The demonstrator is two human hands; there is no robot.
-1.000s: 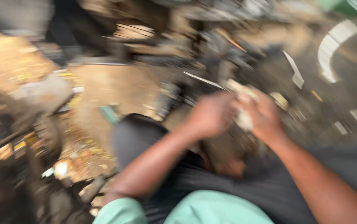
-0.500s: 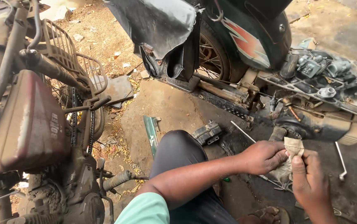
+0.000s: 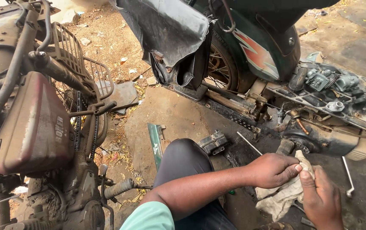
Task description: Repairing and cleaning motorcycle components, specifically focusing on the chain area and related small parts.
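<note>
Person is sitting low on the ground, one dark-trousered knee (image 3: pixel 183 164) raised; both hands are working close together at lower right, beside a stripped scooter (image 3: pixel 276 55). Left hand (image 3: pixel 272 170) is curling shut around the upper fold of a rag (image 3: pixel 283 196), knuckles up; right hand (image 3: pixel 323 198) is pinching the same rag from below, thumb and forefinger pressing together at its top edge, likely so the cloth is bunching around something small inside; what, cannot tell. Rag is looking off-white, grease-stained, crumpled, its loose end draping down toward the dirt; a thin metal rod (image 3: pixel 348 176) is lying on the ground just right of the hands; a rusty red motorcycle (image 3: pixel 34 119) is standing well apart at left.
</note>
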